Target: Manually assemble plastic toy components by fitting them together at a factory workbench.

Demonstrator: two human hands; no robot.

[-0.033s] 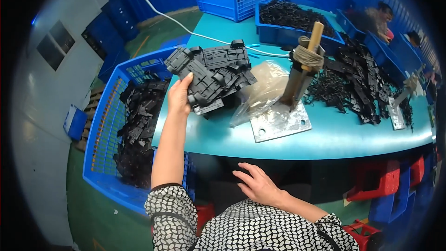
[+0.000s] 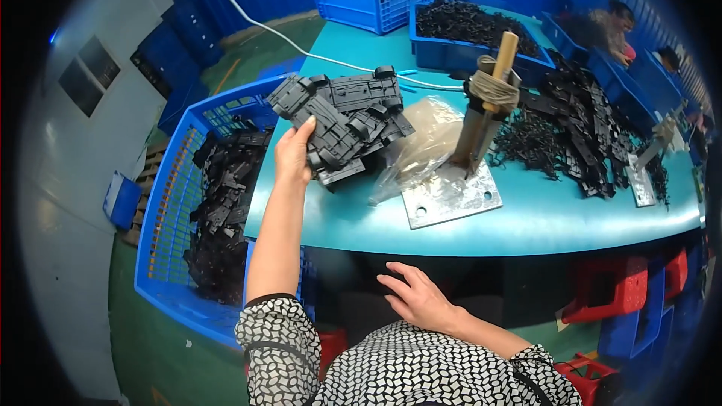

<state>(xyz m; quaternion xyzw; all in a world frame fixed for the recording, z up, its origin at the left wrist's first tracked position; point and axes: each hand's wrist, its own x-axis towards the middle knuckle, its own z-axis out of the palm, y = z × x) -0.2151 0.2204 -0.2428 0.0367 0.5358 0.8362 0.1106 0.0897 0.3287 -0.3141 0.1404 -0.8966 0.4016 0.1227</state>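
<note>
My left hand (image 2: 295,152) grips a black plastic toy car chassis with wheels (image 2: 323,129), thumb on its upper face. It is held over the table's left end, against a stack of similar black chassis (image 2: 365,94); how much of the stack rests on the table is hidden. My right hand (image 2: 421,299) hangs in front of my body, below the table's front edge, fingers apart and holding nothing. Right of the stack lies a crumpled clear plastic bag (image 2: 421,143). Beside it an upright metal post wrapped with cord (image 2: 475,131), a wooden stick tied to it, stands on a drilled steel plate (image 2: 451,199).
A blue crate (image 2: 162,233) of black parts stands left of the turquoise table (image 2: 361,222). Toward the back is a blue bin (image 2: 451,53) of thin black pieces. Black parts (image 2: 579,128) are heaped at right. A co-worker (image 2: 617,30) sits beyond. Red stools (image 2: 609,289) stand below.
</note>
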